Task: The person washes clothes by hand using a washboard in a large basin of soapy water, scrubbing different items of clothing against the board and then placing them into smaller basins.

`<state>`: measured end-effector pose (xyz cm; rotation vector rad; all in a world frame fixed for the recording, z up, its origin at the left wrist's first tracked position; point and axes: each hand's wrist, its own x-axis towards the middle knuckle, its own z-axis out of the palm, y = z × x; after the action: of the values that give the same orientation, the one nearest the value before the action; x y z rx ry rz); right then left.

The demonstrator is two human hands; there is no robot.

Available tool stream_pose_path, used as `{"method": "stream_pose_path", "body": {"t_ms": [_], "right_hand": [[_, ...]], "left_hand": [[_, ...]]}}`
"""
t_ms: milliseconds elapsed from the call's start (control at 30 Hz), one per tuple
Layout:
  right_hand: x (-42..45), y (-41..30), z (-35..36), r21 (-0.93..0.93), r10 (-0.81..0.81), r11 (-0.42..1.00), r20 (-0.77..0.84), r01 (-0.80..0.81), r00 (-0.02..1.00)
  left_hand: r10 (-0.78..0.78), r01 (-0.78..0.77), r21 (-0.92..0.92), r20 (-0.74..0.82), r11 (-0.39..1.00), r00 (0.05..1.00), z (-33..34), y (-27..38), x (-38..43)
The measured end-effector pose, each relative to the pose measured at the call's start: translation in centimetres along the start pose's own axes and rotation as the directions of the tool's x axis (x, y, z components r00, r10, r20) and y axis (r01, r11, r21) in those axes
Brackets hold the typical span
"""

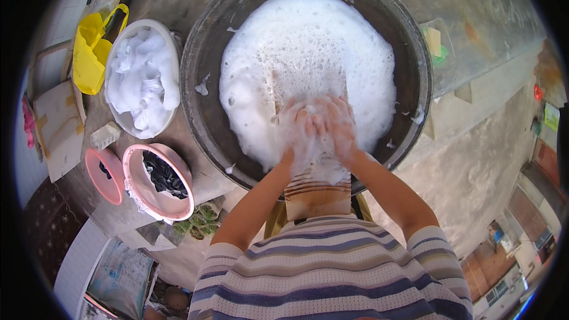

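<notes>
A large dark round basin (198, 98) full of white suds (311, 22) stands before me. A wooden washboard (318, 202) with ridges leans in it, its lower end near my waist and its upper part under foam. My left hand (295, 120) and my right hand (340, 124) are close together over the board, fingers bent and coated in lather. A white, foamy mass (326, 166) lies on the board between my wrists; whether there is cloth within it I cannot tell. Suds and blur hide what the fingers grip.
At left are a white oval basin (173, 44) of sudsy white cloth, a yellow bag (89, 53), and a clear container (105, 136). Below them are a pink basin (155, 200) with dark cloth and a smaller pink basin (104, 184). A clear plastic box (446, 40) sits right.
</notes>
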<state>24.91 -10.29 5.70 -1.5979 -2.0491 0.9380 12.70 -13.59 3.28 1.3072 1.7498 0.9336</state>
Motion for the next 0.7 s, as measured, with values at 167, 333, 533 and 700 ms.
{"method": "stream_pose_path", "body": {"t_ms": [167, 333, 533, 700], "right_hand": [[-1.5, 1.7, 1.9, -0.339, -0.007, 0.94, 0.095, 0.039, 0.995], [9.7, -0.9, 1.5, -0.338, 0.06, 0.931, -0.229, -0.137, 0.971], [-0.7, 0.1, 0.1, -0.234, -0.17, 0.96, -0.046, 0.155, 0.984], [-0.5, 0.9, 0.6, -0.342, 0.05, 0.94, 0.113, -0.008, 0.992]], "left_hand": [[0.105, -0.119, 0.291, 0.065, 0.949, 0.992, 0.8, 0.1, -0.5], [-0.206, 0.242, -0.367, 0.135, 0.898, 0.969, 0.5, -1.9, 10.5], [0.077, -0.103, 0.365, 0.084, 0.925, 0.993, -0.6, 1.9, 0.1], [0.067, -0.093, 0.226, 0.121, 0.97, 0.99, -0.2, 2.0, 1.2]]}}
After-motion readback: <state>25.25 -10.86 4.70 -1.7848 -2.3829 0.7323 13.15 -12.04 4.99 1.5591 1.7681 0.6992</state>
